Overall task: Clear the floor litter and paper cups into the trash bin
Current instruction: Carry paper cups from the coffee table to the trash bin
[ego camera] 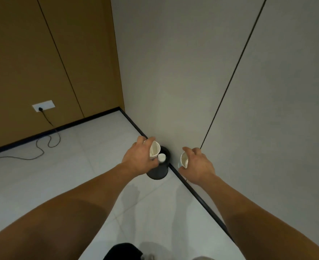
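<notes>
L hand (136,158) grips a paper cup (154,151) w/ fingers curled round its side, tilted, mouth facing the camera, right over the black trash bin (159,172); bin stands on the pale tiled floor (61,175) against the grey wall (173,91); inside it a small white item (162,157), maybe an upturned cup, too small to tell; R hand (198,166) holds a second cup (184,160) the same way, just right of the bin, in front of the wall; far left, a black cable (42,147) trails over the floor from a wall socket (43,105).
</notes>
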Available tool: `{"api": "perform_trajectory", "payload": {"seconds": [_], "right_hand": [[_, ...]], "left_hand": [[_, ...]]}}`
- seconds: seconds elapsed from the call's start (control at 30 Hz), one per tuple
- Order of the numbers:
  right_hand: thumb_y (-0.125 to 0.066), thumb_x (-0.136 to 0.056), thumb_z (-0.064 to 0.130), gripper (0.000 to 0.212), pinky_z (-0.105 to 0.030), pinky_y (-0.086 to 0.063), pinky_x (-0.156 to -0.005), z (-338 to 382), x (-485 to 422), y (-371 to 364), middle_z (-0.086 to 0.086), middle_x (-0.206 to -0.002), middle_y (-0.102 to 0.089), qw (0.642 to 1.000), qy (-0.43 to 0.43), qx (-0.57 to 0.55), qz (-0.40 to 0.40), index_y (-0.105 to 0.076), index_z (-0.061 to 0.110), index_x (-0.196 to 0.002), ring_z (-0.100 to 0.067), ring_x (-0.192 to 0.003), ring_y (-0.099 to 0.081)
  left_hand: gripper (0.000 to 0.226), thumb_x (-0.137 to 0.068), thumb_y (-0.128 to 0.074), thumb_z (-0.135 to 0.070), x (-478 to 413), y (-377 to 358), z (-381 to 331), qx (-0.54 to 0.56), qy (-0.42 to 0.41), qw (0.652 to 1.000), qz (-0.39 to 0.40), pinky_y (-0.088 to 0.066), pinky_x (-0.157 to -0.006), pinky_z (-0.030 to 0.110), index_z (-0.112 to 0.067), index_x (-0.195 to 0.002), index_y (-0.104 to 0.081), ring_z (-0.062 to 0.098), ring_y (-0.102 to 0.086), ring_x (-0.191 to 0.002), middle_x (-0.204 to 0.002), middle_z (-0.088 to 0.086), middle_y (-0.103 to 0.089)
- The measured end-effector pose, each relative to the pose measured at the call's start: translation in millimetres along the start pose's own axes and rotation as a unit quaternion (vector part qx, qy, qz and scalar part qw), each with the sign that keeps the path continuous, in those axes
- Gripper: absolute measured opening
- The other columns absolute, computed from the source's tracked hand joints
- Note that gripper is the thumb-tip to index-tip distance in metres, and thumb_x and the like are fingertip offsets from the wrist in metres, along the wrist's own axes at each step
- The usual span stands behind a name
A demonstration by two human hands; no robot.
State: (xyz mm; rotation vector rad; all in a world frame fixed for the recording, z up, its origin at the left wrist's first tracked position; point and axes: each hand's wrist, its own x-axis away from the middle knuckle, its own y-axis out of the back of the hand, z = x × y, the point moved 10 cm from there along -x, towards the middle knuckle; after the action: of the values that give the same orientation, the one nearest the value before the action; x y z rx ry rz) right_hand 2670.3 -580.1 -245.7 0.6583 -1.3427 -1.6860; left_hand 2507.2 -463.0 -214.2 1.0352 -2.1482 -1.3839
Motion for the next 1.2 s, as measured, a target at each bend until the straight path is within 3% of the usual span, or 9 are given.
{"api": "perform_trajectory", "payload": {"seconds": [0.23, 0.67, 1.03, 1.2], "right_hand": [[-0.061, -0.080, 0.045, 0.076, -0.039, -0.047, -0.089, 13.9, -116.8, -16.5, -0.003, -0.135, -0.039, 1.000, 0.001, -0.009, 0.010, -0.026, 0.032, -0.146, -0.027, -0.117, -0.047], [-0.066, -0.080, 0.046, 0.078, -0.037, -0.047, -0.090, 25.7, -290.4, -57.9, -0.002, -0.137, -0.038, 0.994, -0.085, -0.043, 0.045, -0.025, 0.033, -0.145, -0.026, -0.118, -0.047], [-0.064, -0.082, 0.046, 0.080, -0.037, -0.048, -0.094, -28.2, -420.3, -175.9, -0.004, -0.140, -0.036, 0.979, -0.113, -0.105, 0.133, -0.022, 0.028, -0.147, -0.024, -0.121, -0.046], [-0.068, -0.080, 0.045, 0.079, -0.027, -0.047, -0.087, -61.9, -457.5, -253.0, -0.001, -0.135, -0.040, 0.975, -0.127, -0.111, 0.148, -0.025, 0.028, -0.144, -0.018, -0.116, -0.049]], "left_hand": [[0.077, -0.076, -0.068, -0.043, -112.5, -16.2, 55.1, -0.003, 0.010, 1.000, 0.024, -0.047, -0.088, 0.037, -0.028, -0.142, -0.031, 0.027, -0.050, -0.111, -0.131, 0.004, -0.037], [0.081, -0.076, -0.070, -0.043, -323.8, -54.2, 128.9, 0.002, -0.052, 0.991, 0.121, -0.047, -0.091, 0.037, -0.027, -0.144, -0.030, 0.026, -0.049, -0.113, -0.133, 0.004, -0.037], [0.080, -0.078, -0.072, -0.040, -427.4, -170.6, 185.5, -0.005, -0.018, 0.975, 0.220, -0.049, -0.091, 0.038, -0.025, -0.144, -0.030, 0.026, -0.050, -0.114, -0.135, 0.004, -0.036], [0.080, -0.075, -0.075, -0.035, -475.6, -254.2, 219.6, 0.024, -0.006, 0.976, 0.216, -0.048, -0.088, 0.034, -0.023, -0.143, -0.033, 0.026, -0.052, -0.111, -0.134, 0.005, -0.039]]}}
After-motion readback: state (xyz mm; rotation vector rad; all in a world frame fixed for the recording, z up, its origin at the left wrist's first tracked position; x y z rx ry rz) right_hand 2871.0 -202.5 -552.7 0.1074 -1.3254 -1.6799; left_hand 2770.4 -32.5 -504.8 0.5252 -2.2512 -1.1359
